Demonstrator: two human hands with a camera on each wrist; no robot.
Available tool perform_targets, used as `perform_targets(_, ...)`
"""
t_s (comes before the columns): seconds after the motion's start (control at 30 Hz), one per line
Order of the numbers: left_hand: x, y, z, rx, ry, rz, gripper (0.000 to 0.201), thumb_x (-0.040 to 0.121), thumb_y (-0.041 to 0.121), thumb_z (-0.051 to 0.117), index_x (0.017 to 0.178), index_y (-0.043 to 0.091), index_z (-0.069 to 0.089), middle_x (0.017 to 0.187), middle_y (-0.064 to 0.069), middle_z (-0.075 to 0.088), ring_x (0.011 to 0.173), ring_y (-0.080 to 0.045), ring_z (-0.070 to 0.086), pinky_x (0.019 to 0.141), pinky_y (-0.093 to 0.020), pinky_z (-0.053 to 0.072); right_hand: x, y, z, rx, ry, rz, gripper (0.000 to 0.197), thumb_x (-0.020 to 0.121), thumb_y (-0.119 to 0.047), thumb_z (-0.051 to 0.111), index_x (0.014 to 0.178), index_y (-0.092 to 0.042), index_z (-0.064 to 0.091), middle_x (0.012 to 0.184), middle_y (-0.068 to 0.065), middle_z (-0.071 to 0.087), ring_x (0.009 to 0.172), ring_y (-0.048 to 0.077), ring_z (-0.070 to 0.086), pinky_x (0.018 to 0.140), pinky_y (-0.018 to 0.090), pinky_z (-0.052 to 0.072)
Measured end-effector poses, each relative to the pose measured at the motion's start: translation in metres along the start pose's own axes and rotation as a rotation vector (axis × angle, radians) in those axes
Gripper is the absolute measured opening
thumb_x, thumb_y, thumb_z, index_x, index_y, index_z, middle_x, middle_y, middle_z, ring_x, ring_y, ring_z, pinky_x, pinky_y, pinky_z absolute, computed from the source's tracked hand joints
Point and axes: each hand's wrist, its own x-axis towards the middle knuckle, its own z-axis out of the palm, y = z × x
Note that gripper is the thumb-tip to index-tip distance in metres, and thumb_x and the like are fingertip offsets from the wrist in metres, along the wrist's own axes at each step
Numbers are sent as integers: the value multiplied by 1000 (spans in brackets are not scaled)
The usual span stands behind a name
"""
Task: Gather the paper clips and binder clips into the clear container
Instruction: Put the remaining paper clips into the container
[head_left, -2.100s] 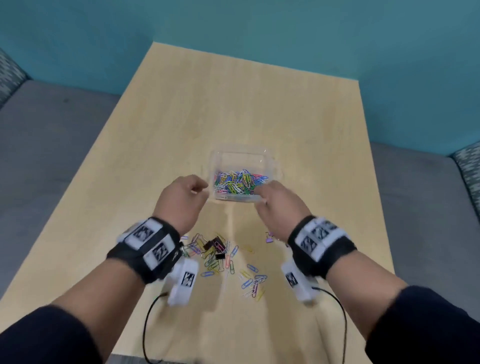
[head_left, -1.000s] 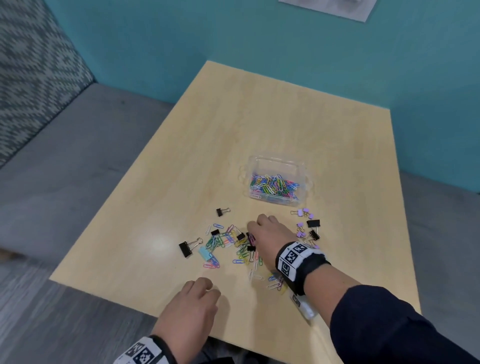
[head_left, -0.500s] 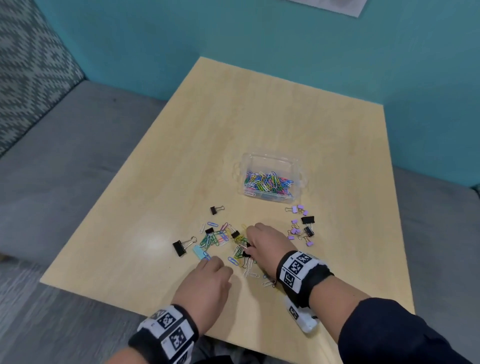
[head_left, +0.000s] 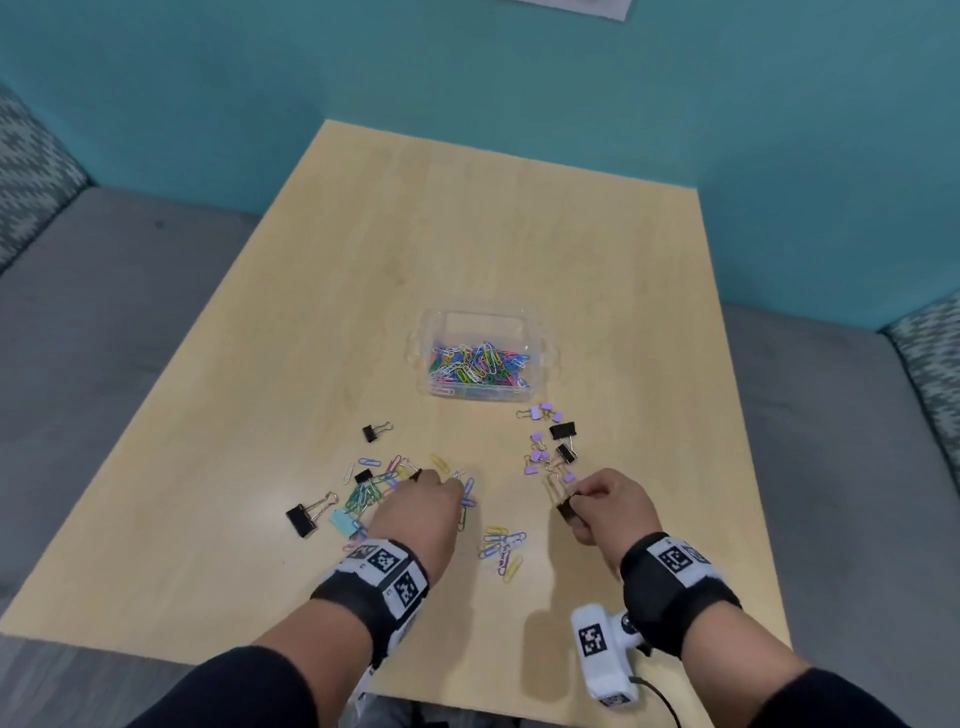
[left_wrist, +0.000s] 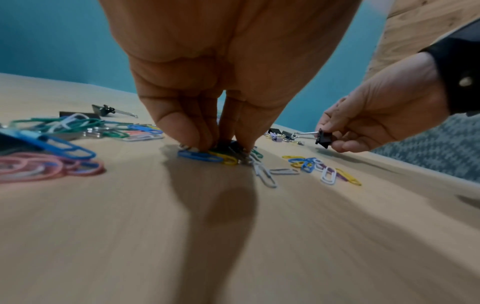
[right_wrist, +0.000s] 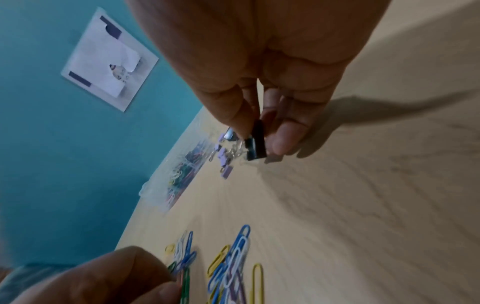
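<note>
Right hand (head_left: 608, 506) pinches a black binder clip (head_left: 565, 509); left hand (head_left: 421, 512) seemingly pinches paper clips (left_wrist: 207, 157): lift together, drop over clear container (head_left: 480, 317).

Wall paper (head_left: 571, 6) cut off by top edge; left hand (head_left: 415, 512) hides clips beneath.

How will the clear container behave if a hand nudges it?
The container looks thin-walled and only part full of paper clips, so probably light and apt to slide on the smooth table. Low and wide, so unlikely to tip.
</note>
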Motion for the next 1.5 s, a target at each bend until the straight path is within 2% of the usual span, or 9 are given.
perform_targets(0.27, -8, 10, -6, -32, 78, 3, 17, 84, 13, 46, 99, 13, 52, 98, -9, 52, 89, -31, 53, 60, -34, 31, -18, 10, -20, -287, 140, -265, 8, 88, -19, 58, 94, -23, 61, 93, -6, 58, 80, 5, 55, 64, 20, 39)
perform_targets(0.4, -22, -1, -3, -549, 246, -47, 13, 84, 22, 54, 83, 19, 67, 82, 1, 55, 73, -19, 56, 62, -30, 40, -42, 23, -10, -451, 5, -511, 15, 90, -14, 55, 97, -25, 60, 95, -16, 50, 82, -1, 53, 69, 12, 38)
perform_targets(0.6, -45, -36, -18, -1511, 89, -484, 23, 88, 2, 48, 80, 7, 68, 52, -2, 52, 51, -20, 44, 43, -21, 31, -63, 45, 14, -803, -226, -724, 41, 92, -21, 46, 133, -22, 44, 130, -4, 42, 119, 14, 44, 95, 24, 41)
perform_targets(0.7, -58, -71, -18, -1373, 222, -542, 21, 87, 4, 51, 74, 11, 67, 51, 1, 56, 52, -21, 49, 46, -24, 34, -73, 48, 32, -902, -353, -733, 60, 95, -24, 40, 150, -19, 16, 157, 3, 8, 146, 19, 7, 116, 27, 15)
perform_targets(0.8, -76, -110, -13, -748, 301, -496, 15, 85, 16, 54, 74, 23, 62, 72, 1, 59, 63, -20, 56, 58, -32, 44, -81, 49, 49, -967, -447, -766, 66, 95, -30, 38, 151, -17, 6, 159, 4, -4, 146, 17, -11, 118, 31, -1)
perform_targets(0.93, -90, -138, 0, -416, 233, -519, 6, 87, 25, 52, 84, 21, 56, 82, 1, 48, 65, -19, 52, 60, -32, 43, -70, 35, 65, -988, -389, -885, 61, 93, -31, 44, 148, -14, 21, 155, 5, 16, 146, 22, 9, 116, 37, 21)
perform_targets(1.1, -89, -138, 10, -345, 338, -416, 7, 83, 18, 60, 87, 13, 60, 82, -4, 49, 69, -26, 50, 59, -35, 44, -45, -9, 97, -1102, -361, -923, 66, 97, -37, 41, 151, -12, 11, 160, 11, 4, 147, 25, -4, 118, 33, 3)
perform_targets(1.33, -71, -98, 5, -143, 319, -79, 27, 69, 18, 75, 93, 13, 64, 90, -4, 62, 79, -29, 53, 62, -36, 50, -51, 3, 98, -1258, -447, -866, 73, 94, -49, 32, 151, -18, -2, 160, 11, -1, 146, 27, -6, 119, 42, 10)
perform_targets(1.5, -57, -96, 6, -88, 244, -64, 27, 60, 20, 76, 81, 14, 60, 73, -4, 59, 67, -28, 50, 53, -34, 46, -66, 21, 81, -1278, -345, -1010, 62, 84, -48, 40, 137, -16, 39, 140, 10, 49, 131, 31, 44, 100, 43, 46)
